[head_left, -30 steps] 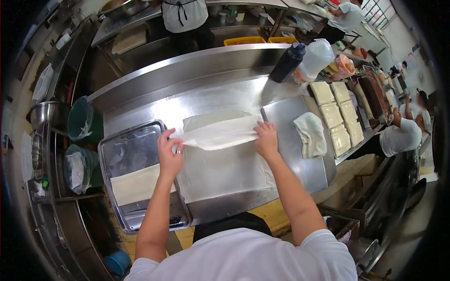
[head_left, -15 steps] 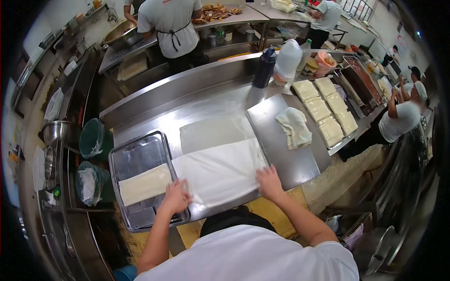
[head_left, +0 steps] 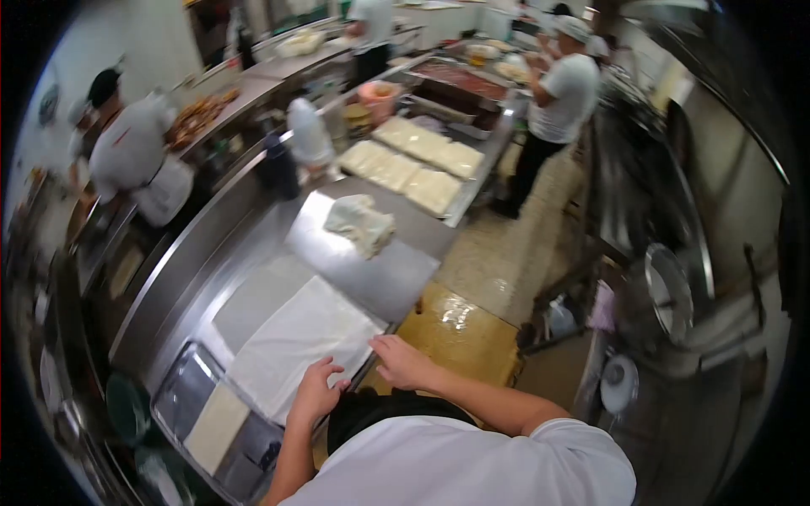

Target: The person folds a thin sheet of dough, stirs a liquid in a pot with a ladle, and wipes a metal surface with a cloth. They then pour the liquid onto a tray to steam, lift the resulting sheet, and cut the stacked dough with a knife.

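Observation:
A white cloth (head_left: 295,341) lies flat on the steel table, partly over a thin pale sheet (head_left: 257,299). My left hand (head_left: 317,390) is raised at the cloth's near edge, fingers apart and holding nothing. At the cloth's right corner is my right hand (head_left: 400,361), its fingertips close to the edge; whether they pinch it is too blurred to tell. Left of the cloth, a metal tray (head_left: 187,371) holds a pale dough rectangle (head_left: 218,428). A crumpled cloth (head_left: 361,223) rests on the steel board (head_left: 308,228) beyond.
Packed pale squares (head_left: 396,164) fill a tray at the far right end. A dark bottle (head_left: 277,164) and a white jug (head_left: 310,135) stand by the raised back edge. One co-worker (head_left: 561,97) stands beyond the table's right side, another (head_left: 139,160) at far left.
The view has swung to the right, shifting the table leftward. My left hand has moved off the tray's edge toward the middle of the cloth's near side, and my hands are closer together.

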Motion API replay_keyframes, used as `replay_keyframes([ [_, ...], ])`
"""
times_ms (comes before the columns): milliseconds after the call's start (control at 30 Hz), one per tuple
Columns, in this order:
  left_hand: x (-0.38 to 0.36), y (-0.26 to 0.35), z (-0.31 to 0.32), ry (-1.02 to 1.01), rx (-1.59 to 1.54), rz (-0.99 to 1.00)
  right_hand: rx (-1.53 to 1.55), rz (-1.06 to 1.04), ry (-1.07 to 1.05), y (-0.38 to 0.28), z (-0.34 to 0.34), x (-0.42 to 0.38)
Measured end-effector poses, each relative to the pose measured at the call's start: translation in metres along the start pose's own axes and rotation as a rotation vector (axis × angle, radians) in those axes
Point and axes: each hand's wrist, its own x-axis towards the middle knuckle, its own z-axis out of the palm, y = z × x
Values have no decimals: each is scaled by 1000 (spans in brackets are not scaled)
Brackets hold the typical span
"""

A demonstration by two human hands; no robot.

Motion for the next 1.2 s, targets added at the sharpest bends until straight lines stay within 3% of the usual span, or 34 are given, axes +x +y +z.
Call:
replay_keyframes([
  [233,11,14,17,-176,60,314,38,460,129,-8,14,-85],
  [400,3,20,25,-359,106,604,96,691,310,-64,45,-133],
  [533,-12,8,56,-527,86,715,159,911,331,-124,76,-166],
  [800,-81,32,99,-860,90,881,168,1146,524,-194,141,-260],
  [1033,-146,79,139,-952,185,1075,207,1274,760,-257,173,-343],
  [1200,-226,109,202,-1052,234,1241,207,1449,966,-313,223,-449],
])
